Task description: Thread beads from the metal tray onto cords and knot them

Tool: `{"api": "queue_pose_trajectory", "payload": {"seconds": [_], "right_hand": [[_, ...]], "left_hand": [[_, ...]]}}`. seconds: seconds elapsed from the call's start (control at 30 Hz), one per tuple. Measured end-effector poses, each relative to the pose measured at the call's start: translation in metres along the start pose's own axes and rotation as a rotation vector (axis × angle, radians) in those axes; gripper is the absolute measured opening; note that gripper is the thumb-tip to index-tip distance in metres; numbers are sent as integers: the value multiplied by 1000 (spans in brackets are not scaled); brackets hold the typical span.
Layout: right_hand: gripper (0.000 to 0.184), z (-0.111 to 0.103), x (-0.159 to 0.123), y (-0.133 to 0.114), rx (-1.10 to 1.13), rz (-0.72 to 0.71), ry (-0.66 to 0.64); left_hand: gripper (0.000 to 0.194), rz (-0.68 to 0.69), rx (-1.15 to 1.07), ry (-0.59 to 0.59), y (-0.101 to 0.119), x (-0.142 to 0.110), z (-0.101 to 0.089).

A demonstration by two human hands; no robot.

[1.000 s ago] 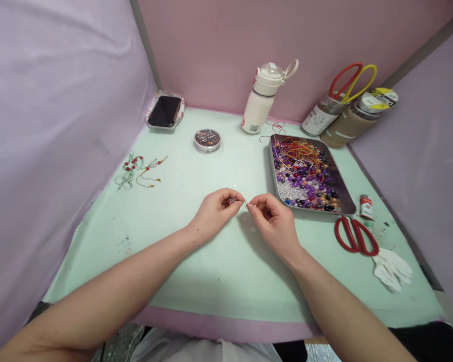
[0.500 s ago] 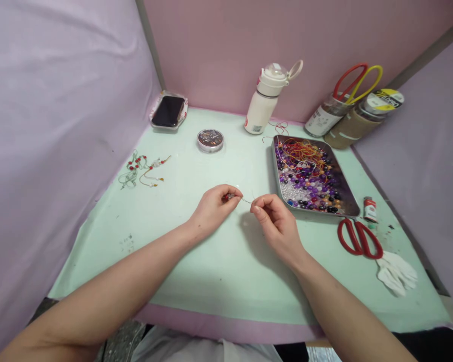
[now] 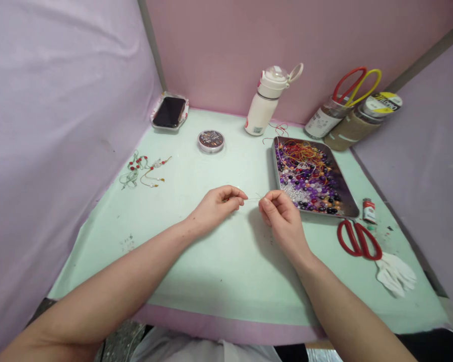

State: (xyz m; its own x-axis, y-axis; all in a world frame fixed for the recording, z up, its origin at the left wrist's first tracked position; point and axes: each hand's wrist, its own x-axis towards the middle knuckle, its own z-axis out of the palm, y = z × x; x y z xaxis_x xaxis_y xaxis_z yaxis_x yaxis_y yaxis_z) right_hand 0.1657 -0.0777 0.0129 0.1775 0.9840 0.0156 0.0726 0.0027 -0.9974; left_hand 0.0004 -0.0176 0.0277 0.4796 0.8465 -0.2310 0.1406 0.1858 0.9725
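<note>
Over the middle of the table, my left hand is closed in a pinch on a thin cord. Most of what lies inside its curled fingers is hidden. My right hand pinches the other end of the cord, and a short loose end sticks up beside its fingertips. The cord runs nearly level across the small gap between both hands. Just beyond my right hand stands a metal tray of purple, black, clear and orange beads, with tangled orange and red cord on top.
A beaded string lies left. Behind are a phone on a small tray, a round tin and a white bottle. At right are red-handled scissors, a white glove, a small red-white container and jars.
My right hand has moved a little to the right, and the gap with the cord between my hands is wider. Red beads seen in my left hand earlier are now mostly covered.
</note>
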Motion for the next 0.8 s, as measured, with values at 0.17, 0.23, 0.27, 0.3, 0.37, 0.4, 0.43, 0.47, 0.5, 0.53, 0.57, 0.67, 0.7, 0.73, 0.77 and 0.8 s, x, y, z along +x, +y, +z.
{"api": "queue_pose_trajectory", "payload": {"seconds": [0.17, 0.23, 0.27, 0.3, 0.37, 0.4, 0.43, 0.47, 0.5, 0.53, 0.57, 0.67, 0.7, 0.73, 0.77, 0.8], "right_hand": [[14, 0, -1, 1, -5, 4, -9], [14, 0, -1, 2, -1, 5, -10], [14, 0, -1, 2, 1, 4, -10], [14, -1, -1, 3, 1, 4, -9], [14, 0, -1, 2, 3, 7, -10], [14, 0, -1, 2, 5, 10, -12], [15, 0, -1, 2, 5, 11, -14], [15, 0, -1, 2, 7, 11, -17], [15, 1, -1, 2, 9, 9, -19], [16, 1, -2, 1, 13, 5, -21], [16, 1, -2, 1, 18, -1, -21], [16, 1, -2, 1, 50, -13, -20], [17, 1, -2, 1, 64, -12, -21], [17, 1, -3, 1, 77, -10, -23], [17, 2, -3, 0, 87, -5, -26], [17, 2, -4, 0, 92, -1, -29]], "left_hand": [[16, -58, -163, -29, -3, 3, 0], [18, -61, -198, -33, -4, 3, 0], [18, -59, -198, -33, -4, 3, 0], [18, -56, -184, -28, -3, 3, 0], [17, -39, -109, -16, -1, 1, 0], [16, -31, -53, -8, 1, 0, 0], [16, -24, 4, -1, 2, -1, -1], [16, -19, 55, 5, 4, -2, -1], [16, -18, 94, 8, 4, -2, -1], [16, -16, 117, 9, 5, -2, -1], [16, -15, 131, 6, 5, -2, -2], [17, -13, 151, -19, 3, 1, -4], [18, -13, 157, -29, 3, 1, -5], [18, -13, 166, -37, 2, 2, -6], [18, -13, 177, -40, 1, 3, -6], [18, -12, 191, -40, 0, 4, -7]]}}
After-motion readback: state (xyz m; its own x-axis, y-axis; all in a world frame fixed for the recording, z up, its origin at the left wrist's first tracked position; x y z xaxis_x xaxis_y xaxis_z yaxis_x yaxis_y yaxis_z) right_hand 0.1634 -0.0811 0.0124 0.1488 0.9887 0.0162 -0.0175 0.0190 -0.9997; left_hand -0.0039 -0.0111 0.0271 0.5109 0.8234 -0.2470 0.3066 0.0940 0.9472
